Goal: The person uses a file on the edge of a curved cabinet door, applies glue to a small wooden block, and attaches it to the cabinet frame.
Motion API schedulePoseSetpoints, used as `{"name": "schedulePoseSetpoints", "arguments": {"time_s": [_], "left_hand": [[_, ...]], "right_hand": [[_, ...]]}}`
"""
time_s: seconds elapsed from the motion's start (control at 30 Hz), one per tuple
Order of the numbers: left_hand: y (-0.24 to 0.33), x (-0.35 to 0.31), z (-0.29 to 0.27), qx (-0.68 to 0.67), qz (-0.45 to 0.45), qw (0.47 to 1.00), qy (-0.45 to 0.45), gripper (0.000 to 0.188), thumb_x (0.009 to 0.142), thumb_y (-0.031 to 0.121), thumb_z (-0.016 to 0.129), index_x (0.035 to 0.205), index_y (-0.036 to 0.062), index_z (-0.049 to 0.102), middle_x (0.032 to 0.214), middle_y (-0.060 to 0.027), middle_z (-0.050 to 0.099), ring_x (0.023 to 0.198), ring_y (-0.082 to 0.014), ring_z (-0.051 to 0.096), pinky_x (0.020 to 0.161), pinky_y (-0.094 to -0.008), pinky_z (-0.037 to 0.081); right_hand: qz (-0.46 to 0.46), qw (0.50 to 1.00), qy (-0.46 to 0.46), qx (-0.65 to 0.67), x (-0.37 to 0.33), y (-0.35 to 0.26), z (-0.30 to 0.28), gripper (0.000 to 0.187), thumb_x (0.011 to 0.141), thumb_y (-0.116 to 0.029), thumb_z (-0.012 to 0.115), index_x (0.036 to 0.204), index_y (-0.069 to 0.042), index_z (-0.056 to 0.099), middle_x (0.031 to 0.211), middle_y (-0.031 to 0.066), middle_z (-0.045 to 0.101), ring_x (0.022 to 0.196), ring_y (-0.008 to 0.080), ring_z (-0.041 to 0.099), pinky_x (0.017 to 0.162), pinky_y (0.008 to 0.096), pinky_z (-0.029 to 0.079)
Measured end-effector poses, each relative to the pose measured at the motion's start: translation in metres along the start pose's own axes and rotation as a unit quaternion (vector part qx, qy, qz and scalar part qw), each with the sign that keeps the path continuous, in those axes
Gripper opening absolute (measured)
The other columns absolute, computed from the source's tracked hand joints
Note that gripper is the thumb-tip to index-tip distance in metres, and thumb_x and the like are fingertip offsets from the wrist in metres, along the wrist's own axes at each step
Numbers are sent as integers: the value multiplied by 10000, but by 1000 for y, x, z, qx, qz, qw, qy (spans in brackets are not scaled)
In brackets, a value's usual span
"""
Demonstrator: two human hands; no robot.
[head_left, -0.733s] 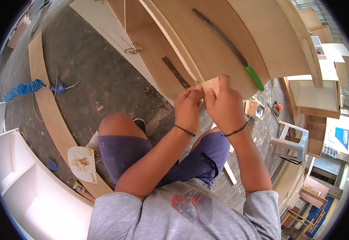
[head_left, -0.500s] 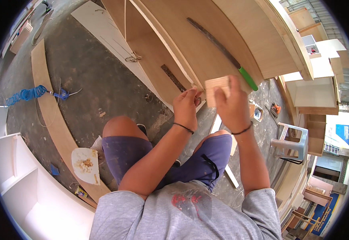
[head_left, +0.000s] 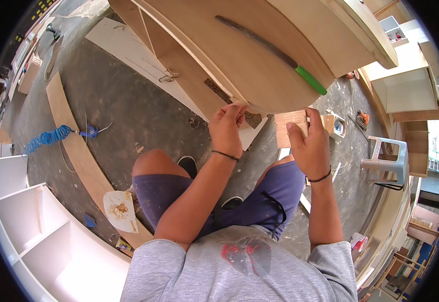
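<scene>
My right hand (head_left: 310, 146) grips a small rectangular wooden block (head_left: 286, 132), thumb on its face, just below the front corner of a wooden cabinet (head_left: 259, 75). My left hand (head_left: 227, 128) is closed in a pinch at the near end of the pale strip (head_left: 189, 53) along the cabinet's edge. What lies between those fingertips is too small to make out. On the cabinet's plywood panel rests a long, dark flat tool with a green handle (head_left: 311, 80), touched by neither hand.
A white board (head_left: 129, 50) lies under the cabinet's left side. On the floor at left are a long plank (head_left: 81, 156), a coiled blue hose (head_left: 51, 138) and a stained white scrap (head_left: 120, 209). White shelving (head_left: 53, 251) fills the lower left; a plastic stool (head_left: 388, 156) stands at right.
My right hand has drawn the wooden block down and away from my left fingers. The left hand still pinches at the strip's end. The whole view has shifted slightly.
</scene>
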State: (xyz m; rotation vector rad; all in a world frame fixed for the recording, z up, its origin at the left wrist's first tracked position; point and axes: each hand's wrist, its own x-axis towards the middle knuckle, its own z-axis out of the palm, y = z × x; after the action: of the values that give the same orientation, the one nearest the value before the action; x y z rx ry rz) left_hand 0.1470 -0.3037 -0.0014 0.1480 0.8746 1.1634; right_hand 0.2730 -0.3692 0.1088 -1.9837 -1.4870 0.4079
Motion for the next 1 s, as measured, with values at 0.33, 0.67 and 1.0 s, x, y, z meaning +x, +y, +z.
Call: {"name": "schedulePoseSetpoints", "arguments": {"time_s": [0.33, 0.67, 1.0], "left_hand": [[0, -1, 3, -7, 3, 1000, 5, 105, 809, 129, 630, 784, 71, 546, 789, -42, 609, 811, -139, 597, 713, -250, 423], [1, 1, 2, 29, 8, 1000, -4, 194, 833, 162, 606, 966, 83, 490, 928, -38, 579, 875, -182, 591, 753, -302, 416], [7, 22, 10, 187, 93, 977, 34, 350, 784, 131, 628, 1042, 37, 411, 940, -70, 554, 823, -175, 594, 699, -301, 427]], "right_hand": [[4, 999, 14, 30, -7, 16, -7, 305, 802, -109, 591, 1051, 23, 475, 796, 245, 618, 757, 410, 620, 626, 411, 481], [-11, 998, 45, 46, -12, 29, -9, 297, 801, -108, 594, 1050, 10, 484, 750, 234, 618, 722, 390, 629, 603, 393, 483], [48, 995, 49, 71, -25, 35, -19, 294, 801, -101, 597, 1051, 9, 490, 769, 210, 625, 703, 326, 648, 616, 358, 493]]}}
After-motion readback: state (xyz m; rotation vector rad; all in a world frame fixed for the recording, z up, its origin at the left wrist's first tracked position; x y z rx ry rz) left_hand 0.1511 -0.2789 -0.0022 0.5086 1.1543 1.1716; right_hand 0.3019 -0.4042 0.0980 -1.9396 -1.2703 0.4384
